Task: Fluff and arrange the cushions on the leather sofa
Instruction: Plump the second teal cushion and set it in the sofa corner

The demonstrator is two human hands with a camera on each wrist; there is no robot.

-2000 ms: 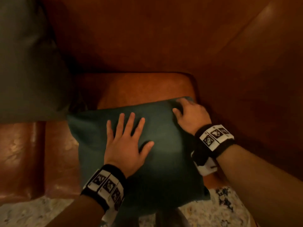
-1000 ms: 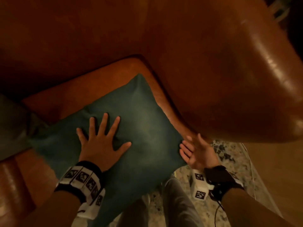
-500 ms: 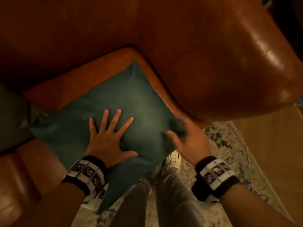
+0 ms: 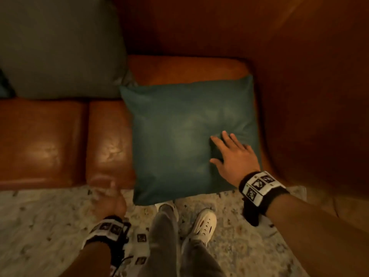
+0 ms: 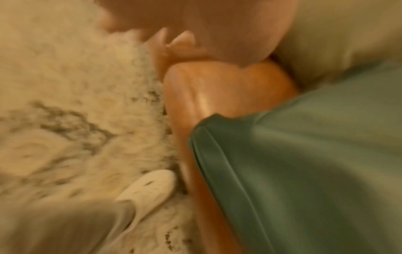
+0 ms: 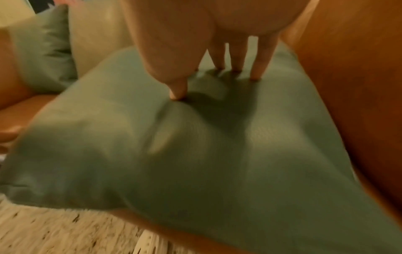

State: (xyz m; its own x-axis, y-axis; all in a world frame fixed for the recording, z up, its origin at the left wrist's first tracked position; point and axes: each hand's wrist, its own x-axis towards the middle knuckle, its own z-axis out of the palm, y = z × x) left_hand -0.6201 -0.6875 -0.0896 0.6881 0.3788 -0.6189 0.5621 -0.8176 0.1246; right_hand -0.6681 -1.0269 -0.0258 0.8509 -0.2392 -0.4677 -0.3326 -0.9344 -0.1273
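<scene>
A teal cushion (image 4: 179,136) lies flat on the right end of the brown leather sofa seat (image 4: 107,140), its near edge hanging over the front. My right hand (image 4: 232,154) rests on the cushion's right side with fingers spread. In the right wrist view its fingertips (image 6: 178,93) dent the teal cushion (image 6: 195,146). My left hand (image 4: 107,196) is blurred, off the cushion at the seat's front edge, and holds nothing. The left wrist view shows the teal cushion's corner (image 5: 304,171) beside the seat edge (image 5: 217,89).
A large grey-green cushion (image 4: 60,47) leans on the backrest to the left. Another teal cushion (image 6: 43,51) stands further left. The sofa's armrest (image 4: 319,116) rises right of the cushion. A pale patterned rug (image 4: 40,226) lies below, with my legs and white shoes (image 4: 201,224).
My left hand has lifted off the cushion and drawn back left to the seat's front edge. My right hand has moved from the cushion's near corner onto its top.
</scene>
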